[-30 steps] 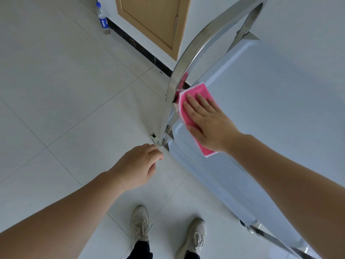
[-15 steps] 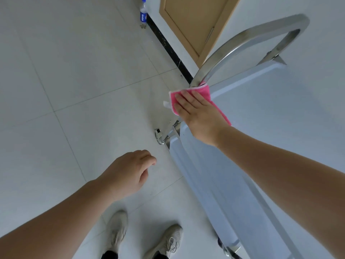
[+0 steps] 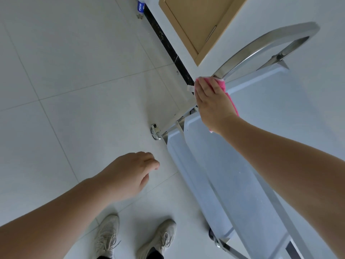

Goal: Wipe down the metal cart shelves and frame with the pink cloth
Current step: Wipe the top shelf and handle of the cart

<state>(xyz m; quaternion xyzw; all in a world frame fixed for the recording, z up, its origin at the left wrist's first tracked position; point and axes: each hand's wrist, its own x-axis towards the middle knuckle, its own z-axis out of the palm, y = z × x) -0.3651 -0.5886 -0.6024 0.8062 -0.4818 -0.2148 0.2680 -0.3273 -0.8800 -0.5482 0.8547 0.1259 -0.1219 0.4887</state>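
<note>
The metal cart's top shelf fills the right side, with a curved steel handle bar rising at its far end. My right hand presses the pink cloth around the base of that bar at the shelf's left corner; most of the cloth is hidden under my palm. A lower shelf shows beneath, and a caster sits at the cart's corner leg. My left hand hangs over the floor left of the cart, fingers loosely curled, holding nothing.
White tiled floor spreads to the left. A wooden door and black skirting line the wall behind. A plastic bottle stands by the skirting. My two shoes stand close to the cart.
My right hand slid the pink cloth off the shelf corner and up onto the base of the handle bar. The view shifted; my left hand stayed loose over the floor.
</note>
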